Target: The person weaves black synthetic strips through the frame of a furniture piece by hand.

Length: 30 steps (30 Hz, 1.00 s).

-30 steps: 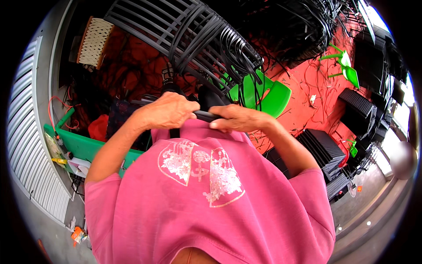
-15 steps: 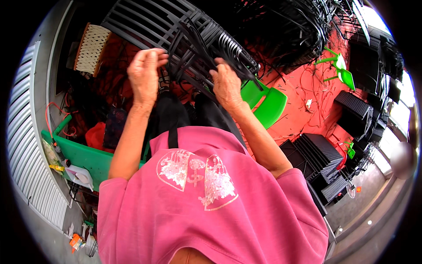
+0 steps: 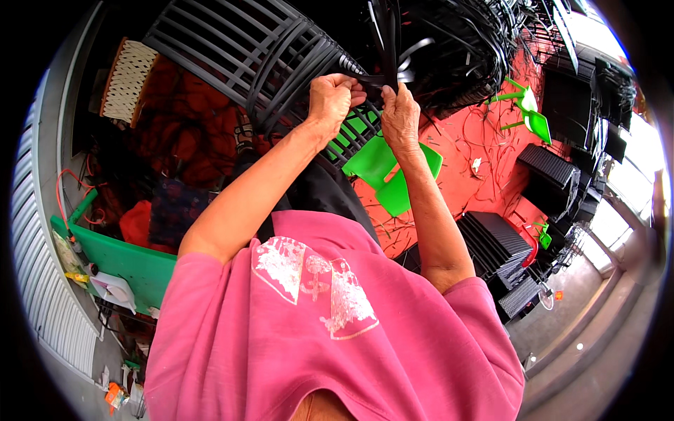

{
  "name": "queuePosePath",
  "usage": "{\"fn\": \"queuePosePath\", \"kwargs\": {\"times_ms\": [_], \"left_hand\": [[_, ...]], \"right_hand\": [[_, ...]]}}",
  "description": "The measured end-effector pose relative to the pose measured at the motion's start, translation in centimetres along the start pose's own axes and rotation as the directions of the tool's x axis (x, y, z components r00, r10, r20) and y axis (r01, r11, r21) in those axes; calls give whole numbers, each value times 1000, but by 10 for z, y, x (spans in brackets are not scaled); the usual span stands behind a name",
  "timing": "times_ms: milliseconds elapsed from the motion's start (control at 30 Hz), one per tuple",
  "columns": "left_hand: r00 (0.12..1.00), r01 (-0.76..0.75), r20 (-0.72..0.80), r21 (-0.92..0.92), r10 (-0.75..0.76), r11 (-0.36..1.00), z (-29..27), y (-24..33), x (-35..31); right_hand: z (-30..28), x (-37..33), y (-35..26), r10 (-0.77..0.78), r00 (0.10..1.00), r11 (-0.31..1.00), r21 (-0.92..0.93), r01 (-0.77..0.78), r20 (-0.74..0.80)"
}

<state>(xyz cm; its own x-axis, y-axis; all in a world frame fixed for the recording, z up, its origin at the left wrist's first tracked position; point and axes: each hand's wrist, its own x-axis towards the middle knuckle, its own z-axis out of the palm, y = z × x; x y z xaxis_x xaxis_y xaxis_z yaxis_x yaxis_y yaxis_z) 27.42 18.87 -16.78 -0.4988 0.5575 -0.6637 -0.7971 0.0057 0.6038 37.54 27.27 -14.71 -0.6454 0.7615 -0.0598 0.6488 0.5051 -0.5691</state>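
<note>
A dark slatted frame [image 3: 210, 52] slants across the upper left, with a loose bundle of black strips [image 3: 270, 77] looped over its slats. At the frame's right end, my left hand [image 3: 331, 105] is closed, its fingertips pinching a flat black strip. Close beside it, my right hand [image 3: 402, 119] is closed with thumb and fingers on black strips [image 3: 388, 42] that run upward from it. A strip stretches between the two hands. Exactly how many strips each hand holds cannot be made out.
A green plastic chair [image 3: 400, 186] stands under my right forearm; another green chair [image 3: 530, 112] is farther right on the red floor [image 3: 449, 168]. A heap of black strips [image 3: 463, 56] rises beyond. Stacked black panels [image 3: 495, 242] lie right, a green bin [image 3: 133, 252] left.
Both hands have moved right and away from me, the left one farther, and now meet near the frame's end. Black strips are now gripped and raised; the looped bundle lies lower left.
</note>
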Motion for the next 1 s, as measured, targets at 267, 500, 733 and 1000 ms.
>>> {"fn": "queuePosePath", "kwargs": {"times_ms": [267,500,733,1000], "left_hand": [[947,213,-284,198,-152,957,22,10,-8],[939,72,-341,316,43,946,30,20,-16],[960,-6,-277,-185,-47,983,21,-5,14],[993,97,-9,-505,-117,858,-2,-35,33]], "right_hand": [[3,-13,-18,31,998,997,-74,-35,-50],[-14,-19,-14,-210,973,974,-68,217,95],[-24,-39,-36,-368,908,922,201,330,200],[-19,3,-46,-365,872,931,132,340,327]]}}
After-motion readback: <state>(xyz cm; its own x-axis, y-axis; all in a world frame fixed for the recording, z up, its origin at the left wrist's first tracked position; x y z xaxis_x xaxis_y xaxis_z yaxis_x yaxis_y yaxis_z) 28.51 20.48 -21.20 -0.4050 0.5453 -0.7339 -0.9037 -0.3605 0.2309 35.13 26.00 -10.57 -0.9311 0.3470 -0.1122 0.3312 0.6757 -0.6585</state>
